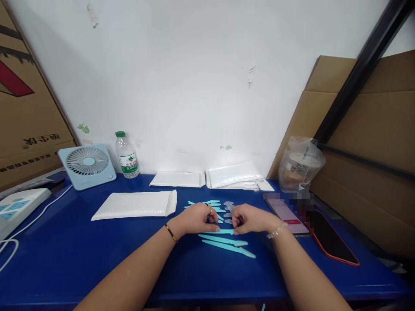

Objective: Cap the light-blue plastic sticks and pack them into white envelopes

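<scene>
Both hands meet a turquoise stick (225, 231) lying crosswise over the blue table. My left hand (201, 219), a ring on one finger, has its fingers curled at the stick's left part. At its right end my right hand (248, 219) pinches with thumb and finger. Two more turquoise sticks with wider right ends, an upper one (223, 239) and a lower one (228, 247), lie nearer to me. Behind my left hand is a loose group of turquoise sticks (212, 203). Small clear pieces (228, 209) form a column between the hands.
A white padded envelope (132, 204) lies left, with more envelopes (235, 175) by the wall. A fan (87, 166) and bottle (127, 157) stand back left. Two phones, one lit (287, 214) and one dark (333, 237), and a bagged cup (300, 166) are at right.
</scene>
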A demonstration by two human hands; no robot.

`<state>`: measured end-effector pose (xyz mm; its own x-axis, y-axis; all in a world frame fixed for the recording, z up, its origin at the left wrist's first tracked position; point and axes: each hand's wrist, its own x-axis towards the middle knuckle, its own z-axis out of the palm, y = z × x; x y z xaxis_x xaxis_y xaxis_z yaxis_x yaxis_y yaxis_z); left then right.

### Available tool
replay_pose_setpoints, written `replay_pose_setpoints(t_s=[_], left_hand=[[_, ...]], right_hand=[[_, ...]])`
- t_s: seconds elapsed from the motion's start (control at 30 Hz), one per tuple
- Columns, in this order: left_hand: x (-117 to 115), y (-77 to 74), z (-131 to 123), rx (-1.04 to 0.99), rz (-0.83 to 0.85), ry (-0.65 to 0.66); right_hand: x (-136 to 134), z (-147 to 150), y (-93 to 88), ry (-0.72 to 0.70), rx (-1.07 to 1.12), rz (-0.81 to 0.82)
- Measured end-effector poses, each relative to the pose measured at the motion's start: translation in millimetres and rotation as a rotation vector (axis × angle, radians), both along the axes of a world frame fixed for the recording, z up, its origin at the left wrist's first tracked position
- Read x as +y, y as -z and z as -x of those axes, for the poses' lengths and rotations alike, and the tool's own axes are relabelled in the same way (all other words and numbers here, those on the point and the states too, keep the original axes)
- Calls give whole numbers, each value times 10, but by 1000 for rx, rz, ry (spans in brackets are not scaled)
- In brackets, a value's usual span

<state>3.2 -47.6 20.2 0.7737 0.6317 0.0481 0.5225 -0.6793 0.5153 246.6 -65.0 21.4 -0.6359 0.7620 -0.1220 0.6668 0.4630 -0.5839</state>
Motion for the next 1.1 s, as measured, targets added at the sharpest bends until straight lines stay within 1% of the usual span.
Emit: replay_pose_setpoints(t_s=[0.07, 0.17, 0.33, 0.5, 0.63, 0.73, 0.83, 0.9, 0.93, 1.03, 1.07, 1.1], left_hand=[[-8, 29, -28, 41, -14, -9], [38, 57, -38, 51, -86, -88], [113, 21, -20, 9, -184, -184], [104, -2, -42, 22, -215, -218], [152, 9, 6, 49, -250, -261], [221, 18, 80, 81, -244, -331], [206, -22, 103, 30, -264, -360], [121, -70, 68, -40, -267, -303], [63, -91, 40, -56, -240, -240], [-103, -97, -58, 19, -95, 5], [-139, -77, -86, 58, -63, 47], [-160, -51, -108, 89, -52, 58]], right_hand=[[4, 45, 7, 21, 16, -48], [11, 80, -31, 46, 47, -86], [40, 80, -82, 132, 109, -196], [64, 84, -40, 146, 133, -215], [107, 0, -5, 152, 111, -243], [170, -87, 45, 216, 101, -239], [218, -111, 91, 256, 106, -223], [226, -102, 97, 257, 112, -246], [222, -98, 88, 258, 115, -263], [185, -111, 25, 264, 115, -281], [165, -121, -6, 259, 118, -268], [142, -130, -39, 245, 127, -242]])
